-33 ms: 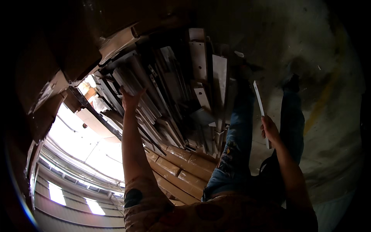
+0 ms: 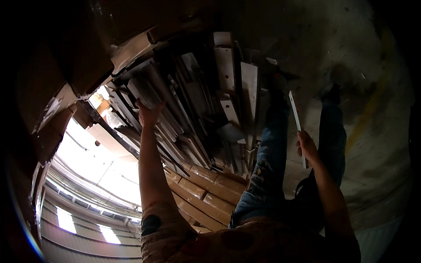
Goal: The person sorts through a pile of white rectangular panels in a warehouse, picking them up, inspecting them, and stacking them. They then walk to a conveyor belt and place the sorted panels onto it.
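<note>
My left hand (image 2: 150,115) reaches into a pile of long boards standing on end. Thumb and fingers straddle a grey board (image 2: 144,93) there, gripping it at its near end. In my right hand (image 2: 308,146) is a narrow white strip (image 2: 294,110) with a small hole near its far tip. My fingers are closed around its lower part, and it points away from me between my legs. Right of the left hand, more panels stand in the pile, among them a pale panel with holes (image 2: 225,65) and a plain pale panel (image 2: 249,85).
Brown cardboard boxes (image 2: 206,199) wrapped in shiny film lie stacked below the pile. Torn cardboard (image 2: 131,50) hangs at the upper left. The concrete floor (image 2: 372,144) on the right carries a faded yellow line and small white scraps (image 2: 271,61).
</note>
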